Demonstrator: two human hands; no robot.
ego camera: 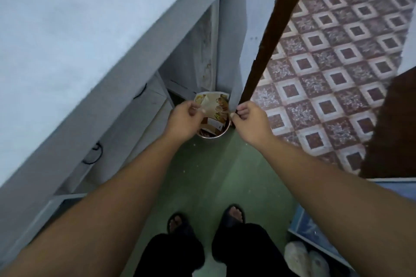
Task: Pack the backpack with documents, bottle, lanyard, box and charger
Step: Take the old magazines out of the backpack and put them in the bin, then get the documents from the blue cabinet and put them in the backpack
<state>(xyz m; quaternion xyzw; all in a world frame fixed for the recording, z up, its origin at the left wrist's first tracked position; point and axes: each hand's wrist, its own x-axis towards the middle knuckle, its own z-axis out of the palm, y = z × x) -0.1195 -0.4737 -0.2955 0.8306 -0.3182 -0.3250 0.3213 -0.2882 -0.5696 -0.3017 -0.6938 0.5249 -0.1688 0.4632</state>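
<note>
Seemingly, a printed paper packet (213, 108) is pinched in the left hand (183, 119) above a small bin (221, 131); the right hand (251, 122) is clenched beside it. No backpack is seen, so packing appears unstarted.

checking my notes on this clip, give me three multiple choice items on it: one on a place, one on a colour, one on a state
1. Where is the round bin?
A. in the corner by the door edge
B. on the cabinet
C. on the patterned tiles

2. What colour is the floor under the feet?
A. red
B. green
C. white

3. What is the left hand doing?
A. hanging open
B. pressing flat on the wall
C. holding a printed paper over the bin

Answers: 1 A, the bin stands between cabinet and door; 2 B, it shows green; 3 C, its fingers pinch the paper.
</note>
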